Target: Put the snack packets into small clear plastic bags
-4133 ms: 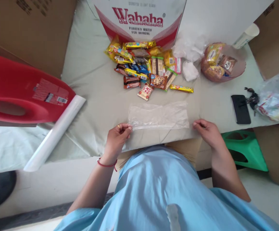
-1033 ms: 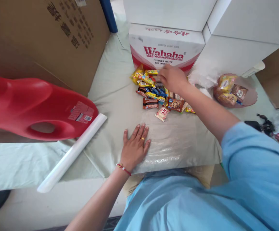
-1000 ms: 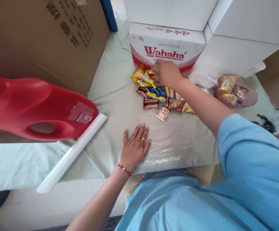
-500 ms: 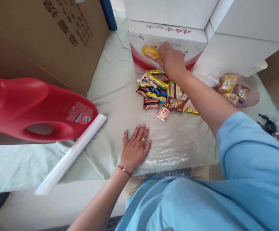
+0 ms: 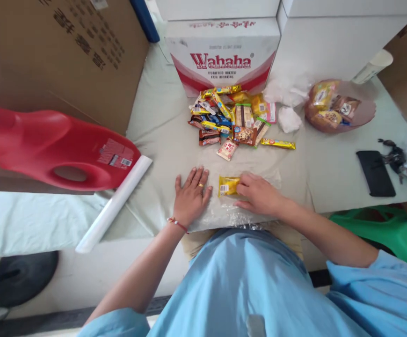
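My left hand [image 5: 191,196] lies flat with its fingers spread on a clear plastic sheet [image 5: 221,215] at the table's front edge. Just to the right, my right hand [image 5: 259,194] has its fingers closed on the right end of a yellow snack packet [image 5: 228,186], low over the same plastic. The packet's barcode end points toward my left hand. Behind both hands is a pile of wrapped snacks [image 5: 215,119] in yellow, blue, brown and beige. A small white and red packet [image 5: 228,149] lies at its front, and a thin yellow bar [image 5: 278,143] lies to its right.
A white Wahaha carton [image 5: 221,47] stands behind the pile. On the left are a large red bottle [image 5: 94,150], a white roll [image 5: 114,206] and a brown carton [image 5: 84,93]. A bowl of snacks [image 5: 358,124] and a black phone [image 5: 375,173] are on the right.
My right hand has come from above the back of the pile to the front with the yellow snack packet, bringing it down by the plastic. My left hand stays flat. The view has shifted.
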`<state>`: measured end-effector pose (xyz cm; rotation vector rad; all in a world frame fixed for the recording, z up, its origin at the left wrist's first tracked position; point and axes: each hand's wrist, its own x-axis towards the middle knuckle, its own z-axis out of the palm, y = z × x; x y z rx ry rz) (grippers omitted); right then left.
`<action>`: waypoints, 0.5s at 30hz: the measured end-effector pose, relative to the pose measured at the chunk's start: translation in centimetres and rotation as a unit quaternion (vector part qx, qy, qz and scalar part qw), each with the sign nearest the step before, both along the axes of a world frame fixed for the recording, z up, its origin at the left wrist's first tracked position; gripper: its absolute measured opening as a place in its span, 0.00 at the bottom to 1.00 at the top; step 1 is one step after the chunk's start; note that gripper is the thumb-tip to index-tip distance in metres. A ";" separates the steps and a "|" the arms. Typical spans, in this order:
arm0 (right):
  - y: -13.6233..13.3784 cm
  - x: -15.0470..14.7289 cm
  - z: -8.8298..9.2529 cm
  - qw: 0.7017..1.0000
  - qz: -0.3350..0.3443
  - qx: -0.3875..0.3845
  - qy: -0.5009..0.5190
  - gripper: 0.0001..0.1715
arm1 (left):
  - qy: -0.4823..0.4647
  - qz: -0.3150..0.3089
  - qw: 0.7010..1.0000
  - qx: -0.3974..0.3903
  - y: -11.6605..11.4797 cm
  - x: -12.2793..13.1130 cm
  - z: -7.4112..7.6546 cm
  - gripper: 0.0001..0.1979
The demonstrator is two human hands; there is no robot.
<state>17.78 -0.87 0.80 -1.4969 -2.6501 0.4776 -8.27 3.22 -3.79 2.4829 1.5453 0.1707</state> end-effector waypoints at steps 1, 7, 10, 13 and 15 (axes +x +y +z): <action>0.0 0.2 -0.1 0.999 -0.026 -0.009 0.022 0.18 | 0.002 0.002 1.000 0.001 0.0 0.1 0.0 0.30; 0.4 1.3 -1.3 0.995 -0.090 -0.040 0.023 0.34 | 0.014 0.000 1.000 -0.004 0.0 -0.1 0.0 0.32; 0.0 2.9 -2.1 0.991 -0.124 -0.029 0.032 0.31 | 0.029 -0.012 0.999 -0.012 -0.2 -0.4 -0.1 0.35; -0.7 5.0 -2.0 0.982 -0.181 -0.023 0.038 0.31 | 0.039 -0.009 0.999 -0.016 -0.5 -0.5 -0.3 0.36; -1.0 5.7 -1.2 0.978 -0.203 -0.010 0.052 0.32 | 0.043 -0.002 0.999 -0.016 -0.7 -0.5 -0.3 0.36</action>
